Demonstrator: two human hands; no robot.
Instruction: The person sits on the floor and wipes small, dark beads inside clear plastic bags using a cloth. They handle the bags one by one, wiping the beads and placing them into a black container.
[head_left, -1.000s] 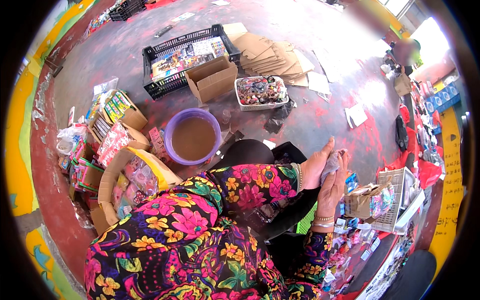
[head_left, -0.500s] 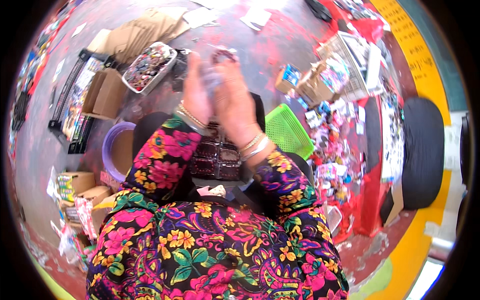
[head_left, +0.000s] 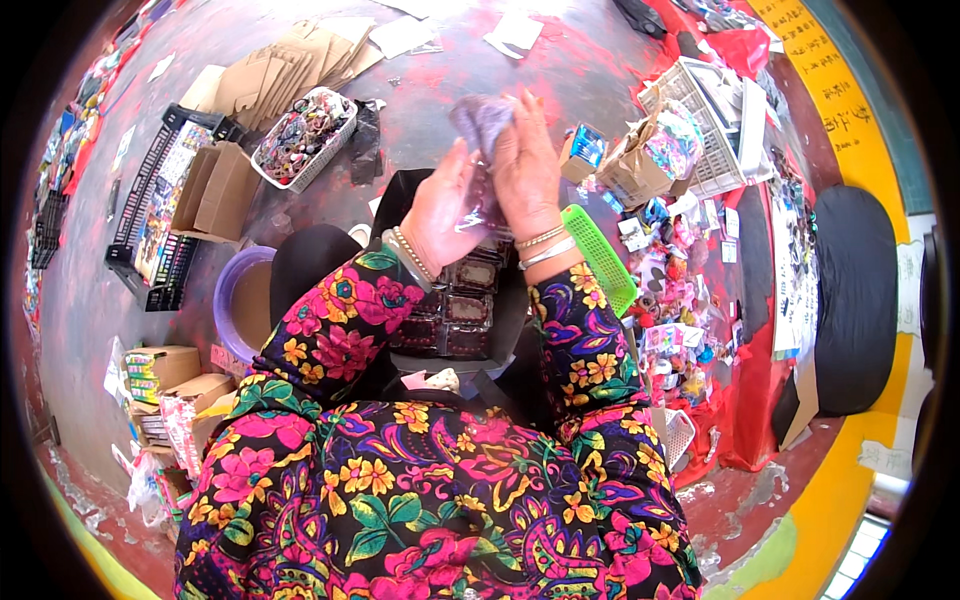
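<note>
Above my lap, a small clear plastic packet [head_left: 482, 200] is pressed between my two hands. Its contents look dark, and a crumpled lilac piece [head_left: 482, 118] sticks up at its far end. I cannot tell whether that piece is part of the packet. My left hand [head_left: 440, 212] grips the packet's left side, palm turned inward. My right hand [head_left: 528, 165] lies along the right side with its fingers pointing away from me. Under my wrists, a black box [head_left: 408, 190] on my lap holds rows of clear packets [head_left: 467, 308] with dark red contents.
A white basket of mixed small items [head_left: 308, 140], a cardboard box [head_left: 213, 190] and a black crate [head_left: 150, 215] stand at left, near a purple tub [head_left: 240, 300]. Right of my lap are a green basket [head_left: 603, 260] and heaped small packaged goods [head_left: 675, 300].
Both hands have moved right, and they are farther apart at the wrists. The lilac piece and the packet between them show more plainly. The head view has shifted slightly.
</note>
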